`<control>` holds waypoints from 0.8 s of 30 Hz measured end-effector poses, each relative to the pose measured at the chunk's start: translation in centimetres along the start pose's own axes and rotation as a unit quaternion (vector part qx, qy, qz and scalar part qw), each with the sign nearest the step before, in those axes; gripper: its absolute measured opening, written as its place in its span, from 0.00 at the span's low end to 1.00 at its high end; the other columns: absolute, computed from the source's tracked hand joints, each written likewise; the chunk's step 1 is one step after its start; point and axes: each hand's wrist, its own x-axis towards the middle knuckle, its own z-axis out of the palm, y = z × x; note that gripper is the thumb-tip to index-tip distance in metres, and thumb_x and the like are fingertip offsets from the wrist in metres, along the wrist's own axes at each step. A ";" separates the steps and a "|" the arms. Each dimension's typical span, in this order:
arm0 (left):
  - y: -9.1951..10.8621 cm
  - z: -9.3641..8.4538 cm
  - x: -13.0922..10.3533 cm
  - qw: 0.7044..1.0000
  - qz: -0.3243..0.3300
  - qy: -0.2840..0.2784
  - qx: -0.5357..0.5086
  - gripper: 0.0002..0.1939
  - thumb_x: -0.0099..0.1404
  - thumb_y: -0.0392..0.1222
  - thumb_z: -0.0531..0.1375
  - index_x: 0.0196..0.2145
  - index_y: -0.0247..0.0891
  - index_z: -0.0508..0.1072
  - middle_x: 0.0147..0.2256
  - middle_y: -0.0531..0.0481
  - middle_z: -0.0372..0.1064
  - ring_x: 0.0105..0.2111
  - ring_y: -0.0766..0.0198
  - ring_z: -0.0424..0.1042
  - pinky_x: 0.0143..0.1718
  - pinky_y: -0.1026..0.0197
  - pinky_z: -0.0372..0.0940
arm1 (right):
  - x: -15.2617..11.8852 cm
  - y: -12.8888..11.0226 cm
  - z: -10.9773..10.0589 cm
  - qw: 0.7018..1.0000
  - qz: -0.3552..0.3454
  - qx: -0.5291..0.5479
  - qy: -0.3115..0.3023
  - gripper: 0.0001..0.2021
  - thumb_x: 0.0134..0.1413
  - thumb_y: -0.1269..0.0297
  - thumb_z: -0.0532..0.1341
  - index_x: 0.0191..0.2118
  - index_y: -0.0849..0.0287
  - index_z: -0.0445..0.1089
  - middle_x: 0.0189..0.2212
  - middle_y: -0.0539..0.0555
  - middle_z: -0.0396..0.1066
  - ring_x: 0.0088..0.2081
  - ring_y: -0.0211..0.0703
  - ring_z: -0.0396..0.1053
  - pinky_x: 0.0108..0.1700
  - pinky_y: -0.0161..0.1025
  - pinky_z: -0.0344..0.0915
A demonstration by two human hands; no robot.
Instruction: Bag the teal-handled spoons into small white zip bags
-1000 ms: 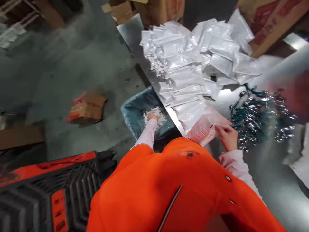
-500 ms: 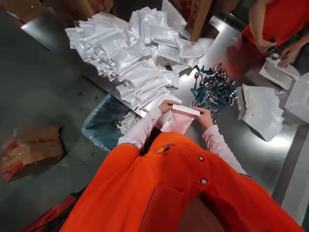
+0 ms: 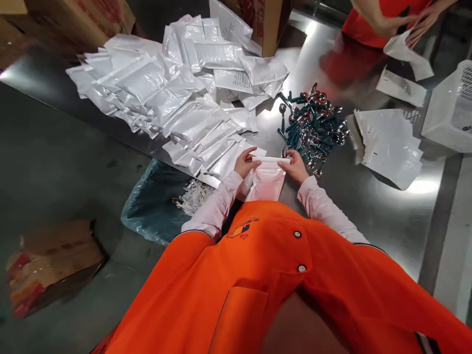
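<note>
Head view | hands [image 3: 271, 166] pinch pouch [image 3: 268, 179] top | bin [image 3: 157, 204] (paper strips [image 3: 192, 195])

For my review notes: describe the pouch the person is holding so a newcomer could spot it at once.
Start at the steel table and find the heap of white packets. At its near edge, the left hand and right hand pinch the top strip of one pouch. It alone is pinkish and held up.

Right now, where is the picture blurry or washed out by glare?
Head view: glare whitens the shiny steel table beside the stack of empty white pouches; the co-worker's hand at top right is motion-blurred; the pink-tinted pouch in both hands stays fairly sharp.
</note>
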 end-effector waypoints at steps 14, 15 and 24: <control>3.5 2.0 0.3 0.908 -0.053 0.037 0.414 0.18 0.71 0.47 0.61 0.45 0.26 0.76 0.42 0.37 0.76 0.45 0.52 0.75 0.48 0.53 0.68 | -7.9 3.6 -3.9 0.984 0.127 0.106 0.064 0.23 0.35 0.46 0.76 0.33 0.58 0.76 0.27 0.53 0.77 0.31 0.43 0.76 0.35 0.40 0.74; 4.6 1.2 1.4 0.889 -0.045 0.059 0.451 0.24 0.69 0.47 0.64 0.54 0.22 0.72 0.48 0.33 0.74 0.52 0.48 0.73 0.55 0.48 0.66 | -8.3 4.0 -4.8 0.984 0.141 0.094 0.057 0.21 0.37 0.49 0.77 0.33 0.58 0.77 0.27 0.53 0.77 0.30 0.42 0.75 0.34 0.38 0.73; -2.2 -1.4 0.5 0.685 -0.016 -0.030 0.727 0.37 0.75 0.51 0.55 0.73 0.31 0.51 0.75 0.37 0.37 0.75 0.40 0.34 0.71 0.28 0.29 | -2.0 4.5 -10.7 0.922 -0.054 -0.379 0.054 0.15 0.57 0.68 0.61 0.48 0.62 0.81 0.47 0.62 0.80 0.50 0.59 0.74 0.57 0.55 0.67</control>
